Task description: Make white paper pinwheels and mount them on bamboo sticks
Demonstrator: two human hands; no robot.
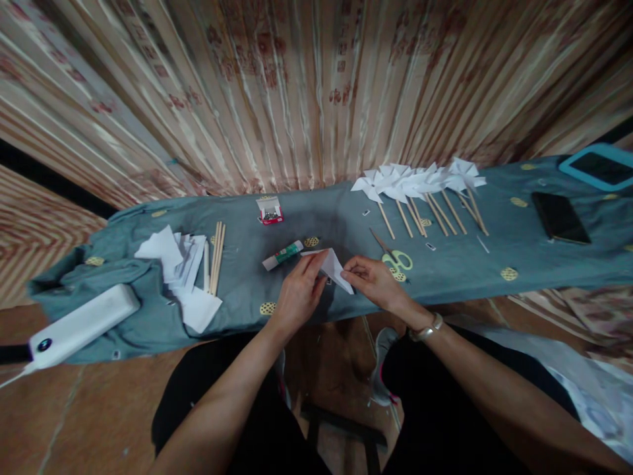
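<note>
Between my hands is a small folded piece of white paper (335, 268), held above the near part of the cloth. My left hand (302, 290) grips its left side, fingers pressed together on it. The fingers of my right hand (370, 278) pinch its right edge. A green and white glue stick (283, 255) lies just left of my left hand. Green-handled scissors (397, 259) lie beyond my right hand, blades pointing away. Farther back, a row of white paper pinwheels (420, 181) on wooden sticks (435, 214) lies on the cloth.
A grey-green cloth (316, 211) covers the narrow table. On the left are cut paper pieces (188, 264), several loose sticks (217, 257) and a white power bank (84, 324). An open red box of small metal pieces (270, 211) stands behind. A phone (560, 218) and blue-framed tablet (601, 165) lie right.
</note>
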